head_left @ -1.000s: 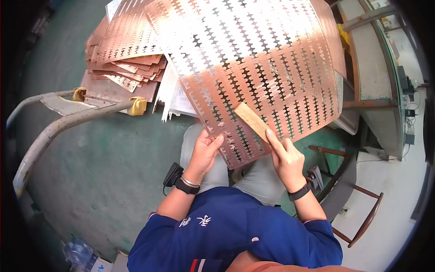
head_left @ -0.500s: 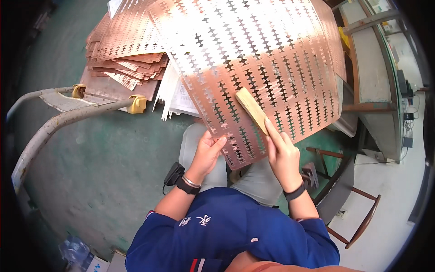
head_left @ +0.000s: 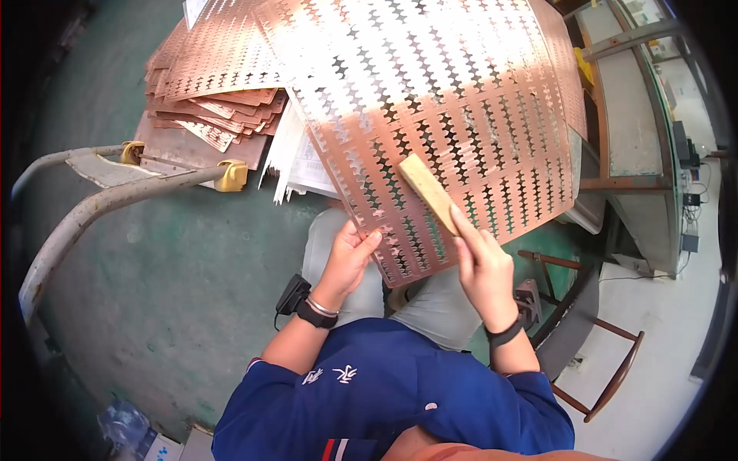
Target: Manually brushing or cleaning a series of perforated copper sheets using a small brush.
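A large copper-coloured perforated sheet (head_left: 346, 173) slants in front of me, cut with rows of small star-like holes. Bright glare washes out its upper part. Its near left edge is pinched between the thumb and fingers of my left hand (head_left: 352, 257). My right hand (head_left: 487, 280) grips the lower end of a flat wooden stick (head_left: 425, 189), with the index finger stretched along it. The stick lies slantwise over the sheet's lower middle; whether it presses on the surface I cannot tell.
More perforated copper sheets (head_left: 231, 115) are piled at the far left, beside white papers (head_left: 311, 165). A trolley's metal handle (head_left: 115, 203) curves across the left. On the right are a bench with panels (head_left: 630, 115) and a chair (head_left: 573, 319). A clear plastic bag (head_left: 127, 422) lies lower left.
My right hand has shifted slightly right and down, and the wooden stick's lower end has moved with it. My left hand and the sheet have hardly moved.
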### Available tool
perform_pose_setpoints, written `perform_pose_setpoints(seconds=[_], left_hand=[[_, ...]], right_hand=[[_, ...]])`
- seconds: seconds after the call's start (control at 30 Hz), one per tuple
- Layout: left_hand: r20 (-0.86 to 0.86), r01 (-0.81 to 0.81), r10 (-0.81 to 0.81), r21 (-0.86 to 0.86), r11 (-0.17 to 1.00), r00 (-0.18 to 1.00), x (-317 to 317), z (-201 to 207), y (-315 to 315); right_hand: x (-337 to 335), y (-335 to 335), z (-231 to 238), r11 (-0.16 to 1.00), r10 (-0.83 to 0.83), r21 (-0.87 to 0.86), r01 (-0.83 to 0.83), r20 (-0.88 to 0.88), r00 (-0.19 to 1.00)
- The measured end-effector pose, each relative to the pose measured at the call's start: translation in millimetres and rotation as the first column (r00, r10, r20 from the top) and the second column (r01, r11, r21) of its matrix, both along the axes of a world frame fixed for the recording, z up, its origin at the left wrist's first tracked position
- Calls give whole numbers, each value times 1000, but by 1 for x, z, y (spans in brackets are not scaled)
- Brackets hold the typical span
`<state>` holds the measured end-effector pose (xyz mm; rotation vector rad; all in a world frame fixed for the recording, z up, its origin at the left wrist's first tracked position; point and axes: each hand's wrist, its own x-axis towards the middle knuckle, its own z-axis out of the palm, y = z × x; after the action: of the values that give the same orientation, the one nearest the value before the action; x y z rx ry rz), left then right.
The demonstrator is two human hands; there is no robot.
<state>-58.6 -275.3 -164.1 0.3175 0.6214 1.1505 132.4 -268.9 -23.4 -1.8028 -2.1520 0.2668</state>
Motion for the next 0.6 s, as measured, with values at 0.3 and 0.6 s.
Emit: perform_pose_setpoints(seconds=[0.3,0.6], left_hand=[[-20,-23,24,19,1000,1000,3,-3,-2],[-56,-27,28,16,999,998,2,-2,-4]], right_hand=[[0,-1,-4,996,54,61,-57,53,997],[-4,-14,-13,987,159,7,-163,189,969]])
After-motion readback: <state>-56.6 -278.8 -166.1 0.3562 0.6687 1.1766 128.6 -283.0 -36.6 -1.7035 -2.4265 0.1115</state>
